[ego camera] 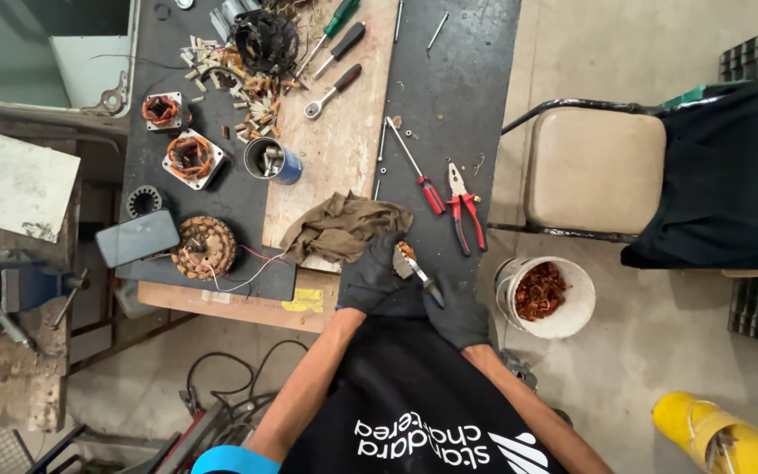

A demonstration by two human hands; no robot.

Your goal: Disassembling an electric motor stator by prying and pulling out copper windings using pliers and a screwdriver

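I am holding a small copper-wound part (406, 253) at the near edge of the workbench (449, 96), just beside the brown rag (344, 226). My left hand (370, 276), gloved, is closing around it from below. My right hand (458, 316) is gripping a thin tool (425, 283), its long axis slanting up-left into the part. Red pliers (465, 209) are lying just beyond.

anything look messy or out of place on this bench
Yes. Small cut scraps lie scattered loose across the bench top beside the dark round stator, not gathered in any container. A crumpled brown rag lies bunched by the gloved left hand. A phone overhangs the bench's left edge.
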